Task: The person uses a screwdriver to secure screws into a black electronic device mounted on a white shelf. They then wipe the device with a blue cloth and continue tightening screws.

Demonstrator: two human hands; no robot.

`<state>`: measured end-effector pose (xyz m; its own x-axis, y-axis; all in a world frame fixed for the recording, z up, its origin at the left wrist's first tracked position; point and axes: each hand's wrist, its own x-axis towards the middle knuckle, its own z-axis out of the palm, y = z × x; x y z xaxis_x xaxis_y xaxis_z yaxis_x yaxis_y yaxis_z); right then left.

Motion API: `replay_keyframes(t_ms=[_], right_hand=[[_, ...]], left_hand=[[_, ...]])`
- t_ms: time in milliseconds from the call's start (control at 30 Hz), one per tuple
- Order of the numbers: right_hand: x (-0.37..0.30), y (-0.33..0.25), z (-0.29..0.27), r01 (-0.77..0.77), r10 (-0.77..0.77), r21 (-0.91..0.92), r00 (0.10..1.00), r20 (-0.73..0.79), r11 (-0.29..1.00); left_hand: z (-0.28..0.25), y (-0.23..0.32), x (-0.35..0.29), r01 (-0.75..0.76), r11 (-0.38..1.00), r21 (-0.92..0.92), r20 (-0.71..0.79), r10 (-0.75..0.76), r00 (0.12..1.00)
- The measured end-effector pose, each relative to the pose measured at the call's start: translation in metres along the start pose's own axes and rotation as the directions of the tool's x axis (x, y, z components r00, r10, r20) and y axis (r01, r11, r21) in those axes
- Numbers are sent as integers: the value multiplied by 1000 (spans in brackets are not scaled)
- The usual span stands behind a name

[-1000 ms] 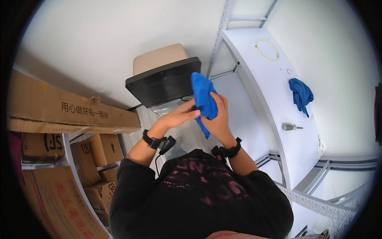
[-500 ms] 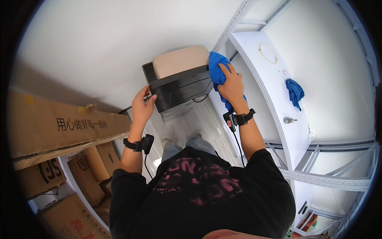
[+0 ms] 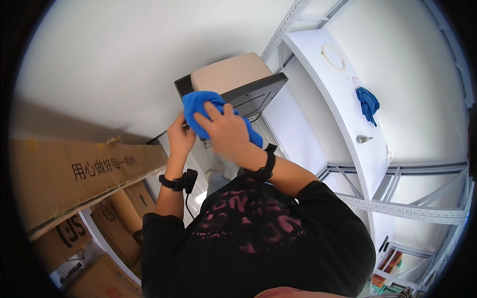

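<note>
A black, flat-fronted appliance (image 3: 258, 92) with a beige top (image 3: 226, 74) stands ahead of me by the white wall. My right hand (image 3: 226, 131) presses a blue cloth (image 3: 198, 107) against its left front corner. My left hand (image 3: 180, 136) grips the appliance's lower left edge, just under the cloth. Both wrists wear black bands, and a cable hangs from the left one.
Large brown cardboard boxes (image 3: 74, 184) are stacked on shelving at my left. A white metal shelf (image 3: 343, 109) runs along the right, with a second blue cloth (image 3: 368, 104) and a small metal fitting (image 3: 362, 139) on it. More rack frames (image 3: 412, 208) lie lower right.
My right hand has carried the blue cloth from the appliance's right side across to its left front corner. My left hand stays at the left edge. The view has shifted.
</note>
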<state>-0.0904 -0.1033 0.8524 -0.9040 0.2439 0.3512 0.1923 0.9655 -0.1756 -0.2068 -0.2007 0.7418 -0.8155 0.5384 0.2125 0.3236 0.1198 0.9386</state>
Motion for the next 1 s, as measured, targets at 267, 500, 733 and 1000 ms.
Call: replay_keyframes(t_ms=[267, 500, 733, 1000], right_hand=[[-2, 58, -19, -75, 74, 33, 997, 32, 997], [-7, 165, -40, -330, 330, -55, 944, -12, 942], [-1, 178, -37, -378, 372, -199, 926, -68, 904], [13, 34, -8, -20, 24, -84, 998, 55, 996]], left_hand=[[-7, 5, 5, -57, 995, 80, 50, 53, 997], [-5, 3, 4, -91, 994, 61, 37, 89, 995], [-7, -4, 5, -11, 1000, -21, 72, 13, 997], [-6, -16, 4, -60, 998, 35, 22, 59, 998]])
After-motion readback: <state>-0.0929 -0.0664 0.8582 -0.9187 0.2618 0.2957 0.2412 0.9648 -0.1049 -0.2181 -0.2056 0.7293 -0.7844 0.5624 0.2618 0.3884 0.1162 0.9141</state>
